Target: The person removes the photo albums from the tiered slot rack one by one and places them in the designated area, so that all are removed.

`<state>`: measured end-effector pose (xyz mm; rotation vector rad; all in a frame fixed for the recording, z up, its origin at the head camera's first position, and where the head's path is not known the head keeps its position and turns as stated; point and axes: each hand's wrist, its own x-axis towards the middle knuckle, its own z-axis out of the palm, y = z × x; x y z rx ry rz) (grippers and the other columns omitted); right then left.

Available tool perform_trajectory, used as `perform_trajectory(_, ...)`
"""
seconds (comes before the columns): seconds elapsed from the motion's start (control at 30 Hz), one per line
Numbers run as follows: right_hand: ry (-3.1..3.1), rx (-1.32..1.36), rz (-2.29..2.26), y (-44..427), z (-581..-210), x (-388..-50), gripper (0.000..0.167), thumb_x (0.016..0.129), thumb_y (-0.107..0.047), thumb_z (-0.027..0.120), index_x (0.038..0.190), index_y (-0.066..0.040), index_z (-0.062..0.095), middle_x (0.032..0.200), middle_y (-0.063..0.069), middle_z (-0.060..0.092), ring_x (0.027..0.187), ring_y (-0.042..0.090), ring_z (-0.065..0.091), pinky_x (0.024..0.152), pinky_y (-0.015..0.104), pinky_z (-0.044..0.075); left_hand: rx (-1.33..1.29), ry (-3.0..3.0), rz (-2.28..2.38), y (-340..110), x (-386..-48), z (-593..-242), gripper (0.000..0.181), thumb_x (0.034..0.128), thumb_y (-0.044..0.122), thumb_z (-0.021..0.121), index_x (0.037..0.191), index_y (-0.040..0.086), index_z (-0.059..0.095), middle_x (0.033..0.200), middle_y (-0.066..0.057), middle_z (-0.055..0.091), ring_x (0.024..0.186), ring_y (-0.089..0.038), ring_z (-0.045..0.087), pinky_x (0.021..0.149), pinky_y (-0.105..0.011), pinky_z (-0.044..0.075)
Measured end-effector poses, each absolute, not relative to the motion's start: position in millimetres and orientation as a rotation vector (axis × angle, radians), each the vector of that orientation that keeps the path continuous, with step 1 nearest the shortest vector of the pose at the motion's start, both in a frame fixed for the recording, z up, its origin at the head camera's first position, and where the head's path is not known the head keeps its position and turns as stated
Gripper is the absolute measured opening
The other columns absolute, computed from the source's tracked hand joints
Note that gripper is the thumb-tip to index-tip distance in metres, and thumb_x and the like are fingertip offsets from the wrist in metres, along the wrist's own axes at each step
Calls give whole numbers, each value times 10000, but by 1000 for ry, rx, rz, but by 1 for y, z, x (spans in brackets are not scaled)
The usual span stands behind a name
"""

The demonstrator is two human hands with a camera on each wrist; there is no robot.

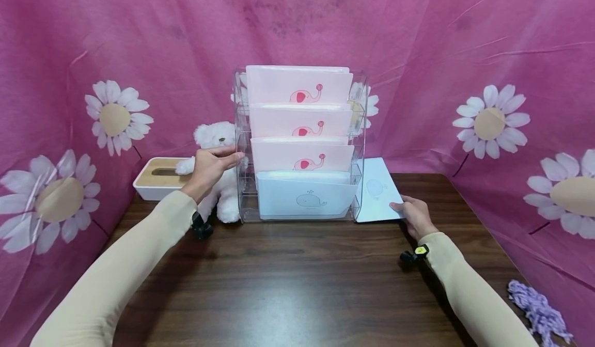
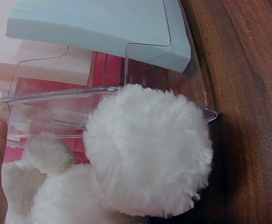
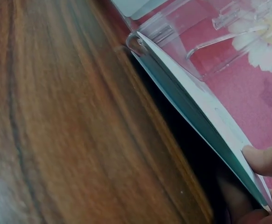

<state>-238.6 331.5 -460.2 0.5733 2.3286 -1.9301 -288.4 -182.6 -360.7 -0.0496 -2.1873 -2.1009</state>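
A clear plastic file rack stands upright with pale pink elephant folders in its upper tiers and a pale blue whale folder at the bottom front. At the rack's left side, my left hand reaches over a white plush bear; its extended fingers touch the rack's edge. To the right of the rack, my right hand pinches the outer edge of another light blue whale folder. In the right wrist view the thumb lies on this folder's upper face, with fingers below.
A white tissue box with a wooden lid stands left of the bear. Purple yarn lies near the right table edge. Pink flowered cloth hangs behind and beside the brown wooden table.
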Motion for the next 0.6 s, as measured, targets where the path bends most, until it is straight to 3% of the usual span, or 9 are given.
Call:
perform_trajectory(0.17,2367,552,-1858,335,-460,-241,632,966,-110,650,1501,104,390,849,-173,676,771,-55,620,700,148,553,-50,-2201,-2077,-183,-289,-361,499,858,149,819,1273,-77,659,1124,-99,753,802,45,723,810,-171,595)
perform_trajectory(0.3,2544,544,-1631,337,-459,-243,604,961,-185,666,1462,90,468,1123,85,730,799,-28,600,709,140,527,-38,-2236,-2035,-183,-289,-361,497,853,184,828,1262,-56,678,1129,-73,764,822,58,710,806,-166,595)
perform_trajectory(0.4,2673,535,-1432,338,-457,-243,596,951,-253,679,1428,70,526,1326,231,652,879,61,609,734,155,502,-35,-2251,-2017,-182,-289,-361,501,850,198,831,1260,-50,683,1121,-74,771,837,61,703,808,-167,596)
perform_trajectory(0.6,2727,548,-1237,340,-453,-245,642,934,-322,680,1441,40,526,1423,268,581,1145,277,575,891,318,503,-36,-2263,-2000,-184,-289,-362,512,858,225,827,1273,-35,679,1251,-229,677,864,73,693,823,-159,590)
